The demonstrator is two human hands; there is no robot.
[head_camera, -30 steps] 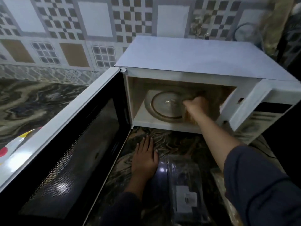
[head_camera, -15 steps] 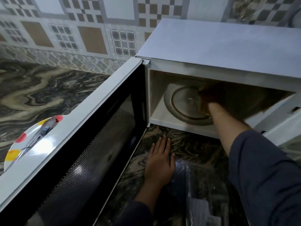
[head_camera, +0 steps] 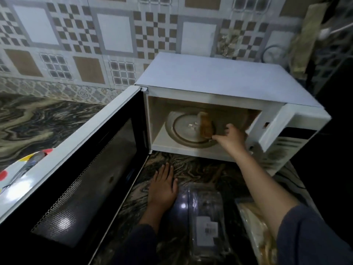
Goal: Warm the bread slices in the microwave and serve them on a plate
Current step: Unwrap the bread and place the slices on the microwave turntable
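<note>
Nearest the camera, two dark grey sleeves [head_camera: 309, 236] at the bottom edge, one on each arm. Between them, lying on the counter [head_camera: 38, 119], a clear plastic package [head_camera: 206, 217] with a white label and a spot of glare near its left side. Just right of it, partly under the right forearm, a see-through bag [head_camera: 254, 222] with something pale inside. Next, the left hand [head_camera: 163, 188] flat on the stone, palm down, fingers straight and close together, holding nothing, just left of the package and beside the lower edge of the open door [head_camera: 86, 178]. Dark glossy stone underfoot of it all, swirled with cream and gold veins, running left and back to the wall. Door swung wide to the left: white frame, black inner face, dotted mesh window catching a patch of light. Past its top edge at far left, part of a white plate [head_camera: 17, 175] with red and yellow spots, mostly hidden behind the door. Farther in, the white microwave [head_camera: 219, 77], cavity lit a warm beige, round glass turntable [head_camera: 183, 131] on its floor. On the turntable, right of its centre, the bread slices [head_camera: 206, 125], standing on edge as a small brown stack, tilted slightly. Reaching in from the right, the right hand [head_camera: 232, 139], fingers loose and spread, gripping nothing, one fingertip at the stack's lower near corner; actual contact too blurred to call. Right of the opening, the control panel [head_camera: 282, 148], markings unreadable. Behind everything, wall tiles [head_camera: 114, 35] in grey, white and brown squares and checks. Far right corner dim, shapes there unclear.
</note>
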